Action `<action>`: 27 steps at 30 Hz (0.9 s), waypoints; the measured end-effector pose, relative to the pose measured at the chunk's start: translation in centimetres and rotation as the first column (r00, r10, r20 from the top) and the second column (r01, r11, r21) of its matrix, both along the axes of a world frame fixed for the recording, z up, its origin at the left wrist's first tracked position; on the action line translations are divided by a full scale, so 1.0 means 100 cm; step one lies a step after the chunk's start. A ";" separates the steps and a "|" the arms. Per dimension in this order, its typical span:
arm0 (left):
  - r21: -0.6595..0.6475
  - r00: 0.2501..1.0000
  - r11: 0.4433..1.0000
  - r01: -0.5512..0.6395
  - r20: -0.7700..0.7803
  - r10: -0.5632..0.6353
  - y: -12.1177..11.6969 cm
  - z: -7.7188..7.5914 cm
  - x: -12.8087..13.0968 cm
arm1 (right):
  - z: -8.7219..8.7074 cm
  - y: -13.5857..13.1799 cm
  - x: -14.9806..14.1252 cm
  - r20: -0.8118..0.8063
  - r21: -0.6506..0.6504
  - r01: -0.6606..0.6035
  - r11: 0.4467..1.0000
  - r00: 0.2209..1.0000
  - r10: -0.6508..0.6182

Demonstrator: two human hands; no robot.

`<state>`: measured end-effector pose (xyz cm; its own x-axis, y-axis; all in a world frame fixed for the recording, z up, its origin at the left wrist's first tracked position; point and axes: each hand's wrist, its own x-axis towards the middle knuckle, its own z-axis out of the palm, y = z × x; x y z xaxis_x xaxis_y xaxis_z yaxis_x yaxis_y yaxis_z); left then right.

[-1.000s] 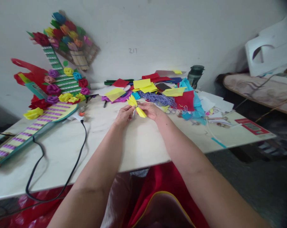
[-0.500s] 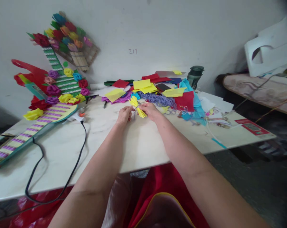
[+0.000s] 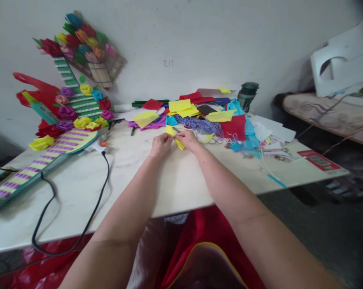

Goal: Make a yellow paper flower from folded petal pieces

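Note:
A pleated strip of yellow crepe paper (image 3: pixel 179 145), pinched in at its middle, fans out above and below my fingers. My left hand (image 3: pixel 162 144) is closed at the pinched middle, its fingertips on a thin piece of yarn; a short pale purple tail hangs below them. From the other side my right hand (image 3: pixel 187 139) grips the paper, its thumb and finger meeting the left fingertips. A slim grey thing shows beside the right fingers, too small to name. Behind the hands lies a tangle of purple yarn (image 3: pixel 196 125).
Yellow sheets (image 3: pixel 181 106), red sheets and blue crepe paper (image 3: pixel 251 138) are heaped at the back. On the left stands a striped guitar-shaped piece (image 3: pixel 63 148) with paper flowers. A black cable (image 3: pixel 100 196) crosses the table's front edge. A dark green bottle (image 3: pixel 248 96) stands back right.
My hands have come together at the middle of the yellow paper, the left moving slightly right. More of the paper is now covered by the fingers.

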<state>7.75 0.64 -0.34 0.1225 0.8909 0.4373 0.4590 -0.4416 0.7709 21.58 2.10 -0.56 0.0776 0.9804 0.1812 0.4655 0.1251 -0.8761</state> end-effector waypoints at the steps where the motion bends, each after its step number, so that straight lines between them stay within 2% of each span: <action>1: 0.034 1.000 0.999 -0.020 -0.020 0.020 0.002 -0.001 0.000 | -0.001 0.000 0.000 0.024 -0.004 0.002 1.000 1.000 -0.002; 5: 0.076 0.998 0.995 -0.062 0.009 0.062 0.009 -0.005 -0.002 | -0.002 0.000 0.000 0.095 -0.018 0.005 1.000 0.995 -0.003; 8: 0.025 0.997 0.999 -0.029 0.076 0.027 0.010 -0.008 -0.003 | -0.003 0.000 0.000 0.145 -0.049 -0.014 0.999 0.989 0.021; 13: 0.028 0.994 0.999 0.025 0.110 -0.028 0.008 -0.007 -0.004 | -0.001 -0.003 -0.003 0.309 -0.113 -0.060 0.992 0.947 0.092; 20: -0.220 0.991 0.975 0.008 0.130 0.022 0.009 -0.010 -0.006 | 0.004 -0.010 -0.005 0.497 -0.081 -0.041 0.996 0.865 0.076; 24: -0.337 0.969 0.940 0.046 0.242 0.039 0.006 -0.007 -0.004 | 0.003 -0.008 -0.004 0.529 -0.072 -0.049 0.996 0.845 0.079; 27: -0.375 0.958 0.926 0.052 0.280 0.059 0.005 -0.004 -0.004 | 0.003 -0.008 -0.003 0.525 -0.078 -0.061 0.995 0.846 0.093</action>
<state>7.39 1.16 -0.75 0.0407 0.9954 0.0866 0.1994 -0.0930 0.9755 21.23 1.34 -0.24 -0.0898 0.9890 0.1179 0.8502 0.1378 -0.5082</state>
